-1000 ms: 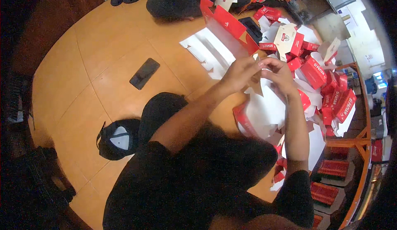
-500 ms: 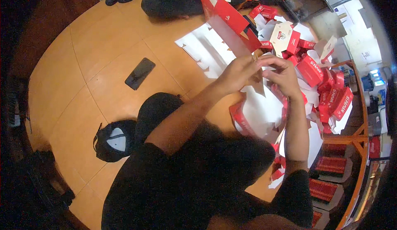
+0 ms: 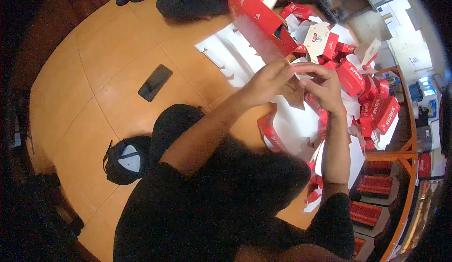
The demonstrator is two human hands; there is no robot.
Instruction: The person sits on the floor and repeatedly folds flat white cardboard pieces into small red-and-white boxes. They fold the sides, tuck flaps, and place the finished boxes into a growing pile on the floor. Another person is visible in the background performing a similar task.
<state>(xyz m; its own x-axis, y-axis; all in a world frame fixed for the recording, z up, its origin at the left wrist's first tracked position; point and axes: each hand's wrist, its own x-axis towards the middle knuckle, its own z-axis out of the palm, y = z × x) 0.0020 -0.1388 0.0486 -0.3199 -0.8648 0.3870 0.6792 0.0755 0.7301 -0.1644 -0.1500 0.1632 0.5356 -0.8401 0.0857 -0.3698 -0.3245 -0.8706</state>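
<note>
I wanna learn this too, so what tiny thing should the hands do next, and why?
Maybe press the cardboard flap inward. It juts out from under the left hand, which seems to grip it, and the right hand is close enough to help.

The cartons (image 3: 351, 77) are red and white, the floor tiles (image 3: 125, 62) orange.

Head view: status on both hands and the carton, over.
Left hand pinching red carton, part-folded. Right hand alongside, grip unclear. Loose carton pile crowding right side.
</note>
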